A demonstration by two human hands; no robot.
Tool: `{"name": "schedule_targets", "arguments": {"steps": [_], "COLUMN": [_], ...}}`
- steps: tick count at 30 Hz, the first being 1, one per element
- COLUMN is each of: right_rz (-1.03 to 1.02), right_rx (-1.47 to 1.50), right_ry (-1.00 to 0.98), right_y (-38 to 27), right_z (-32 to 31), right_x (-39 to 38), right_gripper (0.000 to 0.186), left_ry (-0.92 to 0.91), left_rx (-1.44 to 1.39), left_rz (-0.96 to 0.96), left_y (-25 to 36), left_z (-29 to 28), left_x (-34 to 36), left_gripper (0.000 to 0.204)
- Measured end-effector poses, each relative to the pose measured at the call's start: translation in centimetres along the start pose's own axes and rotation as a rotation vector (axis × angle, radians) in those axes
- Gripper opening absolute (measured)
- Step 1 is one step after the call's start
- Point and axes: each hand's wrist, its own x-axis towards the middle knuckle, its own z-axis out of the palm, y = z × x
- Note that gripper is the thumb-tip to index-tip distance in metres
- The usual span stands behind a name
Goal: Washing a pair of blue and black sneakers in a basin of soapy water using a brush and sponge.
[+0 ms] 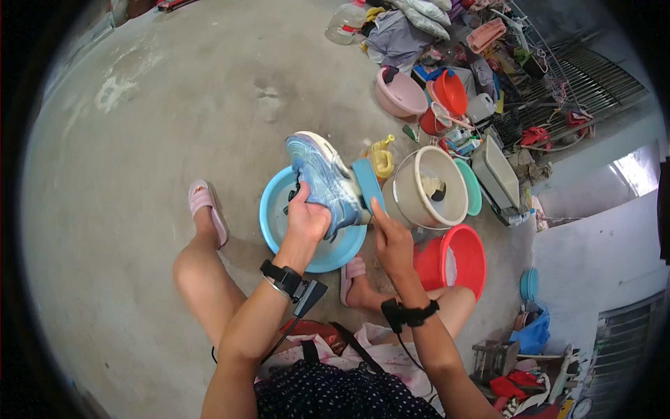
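Note:
My left hand (307,218) is closed around a blue sneaker (322,174) with a white sole, gripping it near the ankle opening. The shoe is tilted, its sole turned toward the right. In my right hand (394,244) is a blue scrubbing brush (366,183), pressed against or very close to the sole; its bristles are mostly hidden. Below both hands a light blue basin (317,265) sits on the floor between my feet. Something dark lies inside it, partly covered by the shoe and my left hand.
Right of the basin stand a yellow jug (381,160), a beige bucket (399,199) and a red bucket (477,258). Farther back are a pink basin (399,94), an orange-red basin (450,92) and a clear plastic bottle (345,26). A white trough (497,171) lies near the wall.

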Motion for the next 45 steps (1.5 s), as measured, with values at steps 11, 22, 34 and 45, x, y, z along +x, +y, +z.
{"name": "schedule_targets", "arguments": {"steps": [11, 22, 34, 45], "right_rz": [0.057, -0.007, -0.101, -0.106], "right_rx": [0.02, 0.003, 0.075, 0.133], "right_ry": [-0.051, 0.009, 0.11, 0.021], "right_y": [0.2, 0.0, -1.0, -0.8], "right_z": [-0.1, 1.2, 0.1, -0.7], "right_x": [-2.3, -4.8, 2.3, -1.6], "right_gripper": [0.052, 0.063, 0.054, 0.055], "left_ry": [0.005, 0.088, 0.067, -0.143], "left_rx": [0.01, -0.097, 0.088, 0.31], "left_rz": [0.022, 0.072, -0.169, -0.141], "left_y": [0.2, 0.0, -1.0, -0.6], "left_z": [-0.5, 0.9, 1.7, 2.5], "left_x": [0.1, 0.0, -1.3, -2.0], "left_gripper": [0.043, 0.042, 0.06, 0.046]}}
